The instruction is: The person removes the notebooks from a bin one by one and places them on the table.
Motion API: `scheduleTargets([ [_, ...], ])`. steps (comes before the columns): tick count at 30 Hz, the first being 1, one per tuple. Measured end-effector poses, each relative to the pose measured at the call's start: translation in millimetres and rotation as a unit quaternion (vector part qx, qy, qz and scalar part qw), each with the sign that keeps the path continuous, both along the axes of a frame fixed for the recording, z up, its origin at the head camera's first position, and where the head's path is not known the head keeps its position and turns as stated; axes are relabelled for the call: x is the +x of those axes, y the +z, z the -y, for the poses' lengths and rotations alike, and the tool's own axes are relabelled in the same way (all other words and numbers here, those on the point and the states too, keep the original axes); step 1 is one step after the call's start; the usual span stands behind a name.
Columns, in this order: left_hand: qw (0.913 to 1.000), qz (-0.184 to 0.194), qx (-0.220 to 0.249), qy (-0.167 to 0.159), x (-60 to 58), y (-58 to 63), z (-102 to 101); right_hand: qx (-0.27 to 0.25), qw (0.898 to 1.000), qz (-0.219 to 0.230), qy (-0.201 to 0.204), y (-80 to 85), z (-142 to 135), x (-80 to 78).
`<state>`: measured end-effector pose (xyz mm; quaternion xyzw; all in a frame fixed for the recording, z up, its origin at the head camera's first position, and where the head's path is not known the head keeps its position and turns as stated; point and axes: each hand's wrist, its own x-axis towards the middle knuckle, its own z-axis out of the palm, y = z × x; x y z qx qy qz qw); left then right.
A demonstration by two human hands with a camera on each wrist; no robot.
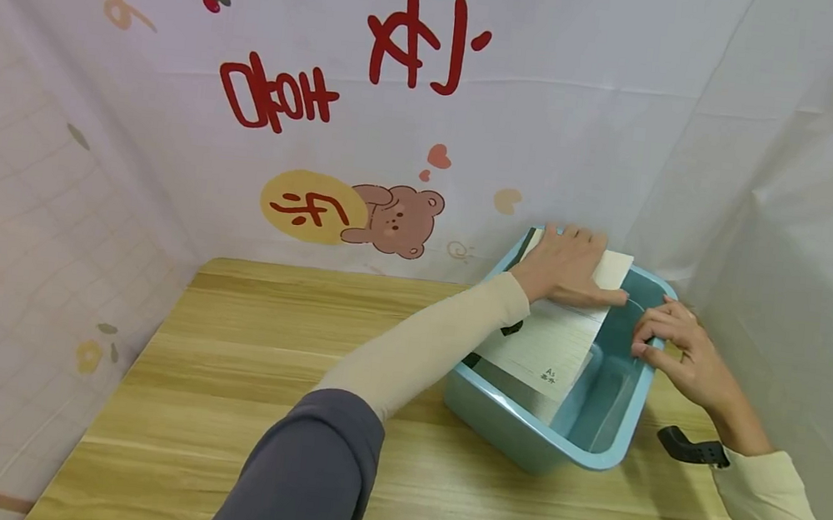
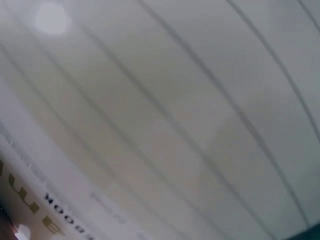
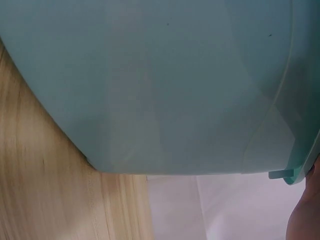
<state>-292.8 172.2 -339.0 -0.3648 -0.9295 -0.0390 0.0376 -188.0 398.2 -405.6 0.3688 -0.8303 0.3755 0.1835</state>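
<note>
A light-blue plastic bin (image 1: pixel 514 424) stands on the table, with a cream A5 notebook (image 1: pixel 539 351) leaning inside its left part. My left hand (image 1: pixel 566 266) lies over the upper part of the notebook and grips it, fingers bent at the far edge and thumb out at the right edge. Blurred dark lines and printed lettering on the notebook (image 2: pixel 165 120) fill the left wrist view. With curled fingers over the rim, my right hand (image 1: pixel 679 348) holds the bin's right side. The right wrist view shows the bin's wall (image 3: pixel 165 90) and part of that hand (image 3: pixel 305 210).
Under the bin is a wood-grain table (image 1: pixel 259 412). A white printed cloth (image 1: pixel 587 126) hangs behind and along both sides. Dark pieces show at the notebook's left edge. A black strap (image 1: pixel 692 450) sits at my right wrist.
</note>
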Motion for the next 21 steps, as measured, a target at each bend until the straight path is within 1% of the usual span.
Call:
scheduleTargets([
  [2,0.9998,0.003,0.020,0.004,0.2,8.0,3,-0.004,1.000,-0.003,0.002,-1.0,-1,-0.6],
  [6,0.9989,-0.002,0.044,0.014,2.7,27.4,9,-0.006,1.000,-0.005,0.000,-2.1,-1,-0.7],
  [12,0.9959,-0.005,0.087,0.022,7.5,60.0,26,-0.007,1.000,-0.016,-0.015,-1.8,-1,2.8],
  [17,0.9920,-0.006,0.123,0.027,10.5,84.2,46,-0.015,1.000,-0.018,-0.013,-1.7,1,4.6],
  [21,0.9860,-0.019,0.163,0.029,11.5,101.4,70,-0.016,1.000,-0.016,-0.004,-2.2,5,1.6],
])
